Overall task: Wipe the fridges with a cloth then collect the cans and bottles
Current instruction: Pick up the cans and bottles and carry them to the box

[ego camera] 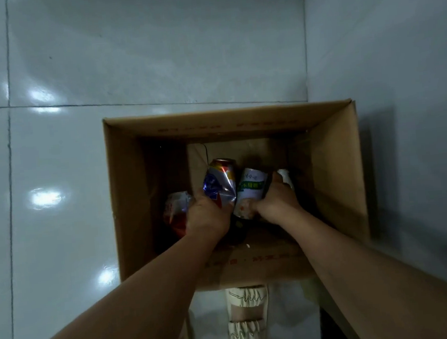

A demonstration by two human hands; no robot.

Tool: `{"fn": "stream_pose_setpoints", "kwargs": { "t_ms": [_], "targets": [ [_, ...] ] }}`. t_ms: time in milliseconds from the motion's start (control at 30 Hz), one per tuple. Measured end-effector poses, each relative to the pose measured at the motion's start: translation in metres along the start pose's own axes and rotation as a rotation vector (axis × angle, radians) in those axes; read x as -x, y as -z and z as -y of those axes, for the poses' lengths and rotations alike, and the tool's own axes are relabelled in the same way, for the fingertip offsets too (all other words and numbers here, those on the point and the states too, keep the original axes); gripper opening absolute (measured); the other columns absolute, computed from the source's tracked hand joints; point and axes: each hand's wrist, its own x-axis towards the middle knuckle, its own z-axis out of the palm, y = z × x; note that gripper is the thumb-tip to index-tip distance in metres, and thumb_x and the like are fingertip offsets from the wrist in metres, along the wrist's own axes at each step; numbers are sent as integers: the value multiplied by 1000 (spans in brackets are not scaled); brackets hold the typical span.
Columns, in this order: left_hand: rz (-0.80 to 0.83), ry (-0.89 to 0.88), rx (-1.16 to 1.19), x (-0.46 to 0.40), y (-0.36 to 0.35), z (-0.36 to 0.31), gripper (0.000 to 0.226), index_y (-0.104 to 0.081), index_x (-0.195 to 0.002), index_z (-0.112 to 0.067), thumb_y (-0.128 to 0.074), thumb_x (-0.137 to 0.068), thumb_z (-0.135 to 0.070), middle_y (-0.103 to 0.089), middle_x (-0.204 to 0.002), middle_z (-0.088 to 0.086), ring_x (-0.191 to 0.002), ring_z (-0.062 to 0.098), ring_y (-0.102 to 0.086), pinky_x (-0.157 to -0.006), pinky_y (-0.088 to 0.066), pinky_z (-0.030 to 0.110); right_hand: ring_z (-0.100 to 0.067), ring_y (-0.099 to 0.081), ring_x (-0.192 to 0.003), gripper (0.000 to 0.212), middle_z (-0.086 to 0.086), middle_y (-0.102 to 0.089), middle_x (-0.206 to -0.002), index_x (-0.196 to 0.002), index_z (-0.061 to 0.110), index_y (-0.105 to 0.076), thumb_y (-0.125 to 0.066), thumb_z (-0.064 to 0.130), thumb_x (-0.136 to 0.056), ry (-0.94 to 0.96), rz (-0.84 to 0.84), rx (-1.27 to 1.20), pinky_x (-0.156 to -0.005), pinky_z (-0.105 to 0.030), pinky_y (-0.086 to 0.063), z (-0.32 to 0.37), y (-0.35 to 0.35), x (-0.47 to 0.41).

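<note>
An open cardboard box [127,199] stands on the tiled floor, and both my hands reach down inside it. My left hand [207,214] grips a crushed silver, blue and red can [219,182], with a crumpled red and clear bottle [176,210] just left of it. My right hand [276,201] holds a white can with a green label [251,191] and a white object [285,177] behind its fingers. A dark bottle [237,229] lies low between my wrists, partly hidden.
Glossy white floor tiles [53,157] surround the box on the left and beyond it. A pale wall or panel [396,59] rises close along the right side. My foot in a beige strapped sandal [247,316] stands just in front of the box.
</note>
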Motion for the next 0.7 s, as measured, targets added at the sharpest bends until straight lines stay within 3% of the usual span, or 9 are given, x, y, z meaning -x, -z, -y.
{"fn": "stream_pose_setpoints", "kwargs": {
  "t_ms": [167, 267, 433, 533, 633, 700],
  "targets": [
    [-13, -76, -44, 59, 57, -16, 59, -34, -130, -14, -61, -84, -40, -55, -122, 11, -107, 28, -56, -77, -47, 35, -25, -40, -129, 91, -8, -37, -145, -145, 15, -22, -76, 36, -75, 14, 26, 7, -97, -29, -37, 28, 36, 68],
    [-17, -148, -53, 103, 98, -29, 59, -34, -130, -16, -62, -83, -40, -54, -125, 8, -110, 25, -55, -81, -47, 34, -25, -44, -125, 86, -8, -40, -139, -141, 18, -27, -76, 36, -74, 51, 6, 20, -94, -31, -39, 52, 61, 117],
    [-44, -240, -27, 180, 175, -50, 60, -33, -132, -19, -61, -83, -42, -58, -121, 5, -100, 17, -56, -71, -40, 28, -22, -46, -123, 82, -3, -45, -136, -137, 21, -33, -79, 35, -70, 131, -18, 15, -100, -37, -43, 97, 107, 211],
    [-52, -314, -6, 227, 222, -58, 61, -35, -133, -19, -61, -83, -43, -56, -128, 4, -110, 19, -56, -74, -41, 27, -21, -43, -128, 92, -4, -41, -142, -145, 18, -24, -77, 35, -72, 171, -40, 13, -102, -36, -41, 124, 133, 271],
    [-63, -349, -35, 275, 270, -65, 63, -34, -135, -15, -59, -84, -44, -56, -129, 7, -116, 25, -54, -86, -45, 33, -21, -43, -127, 90, -3, -39, -142, -145, 18, -23, -76, 34, -74, 227, -83, -11, -100, -33, -41, 147, 153, 332],
    [-86, -371, -42, 307, 301, -68, 58, -36, -131, -15, -57, -85, -44, -58, -126, 9, -114, 27, -55, -86, -46, 33, -22, -44, -125, 88, -2, -39, -141, -144, 19, -24, -75, 35, -74, 266, -112, -30, -99, -36, -44, 161, 165, 373]
  ]
}}
